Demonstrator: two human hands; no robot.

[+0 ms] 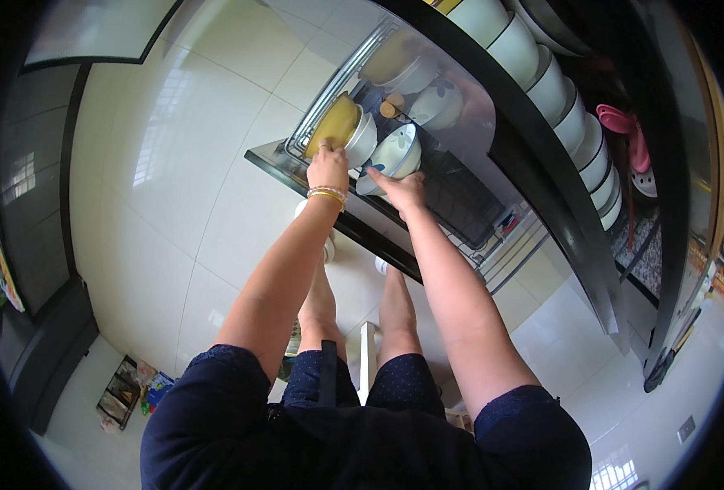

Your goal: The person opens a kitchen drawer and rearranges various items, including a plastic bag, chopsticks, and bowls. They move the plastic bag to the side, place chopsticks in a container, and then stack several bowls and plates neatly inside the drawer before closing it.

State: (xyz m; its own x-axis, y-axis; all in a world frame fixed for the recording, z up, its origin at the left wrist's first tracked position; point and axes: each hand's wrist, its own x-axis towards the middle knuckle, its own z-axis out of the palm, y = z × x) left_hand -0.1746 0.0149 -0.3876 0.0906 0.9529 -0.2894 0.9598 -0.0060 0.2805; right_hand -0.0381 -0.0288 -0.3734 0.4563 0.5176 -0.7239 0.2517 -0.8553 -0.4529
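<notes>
In front of me is a pulled-out drawer with a wire rack. My left hand, wearing bracelets, has its fingers curled at the near edge of a yellow bowl; its thumb is hidden. White bowls sit tight against the yellow one, beside those fingers. My right hand grips a white bowl with blue flowers, tilted on its side, thumb on the near part and fingers behind it. Two small tan cylindrical objects show beyond the flowered bowl.
A shiny side panel mirrors the bowls. To the right, another compartment holds stacked dark-rimmed white bowls and a pink utensil. The drawer's black front crosses above my feet. Pale floor tiles extend left.
</notes>
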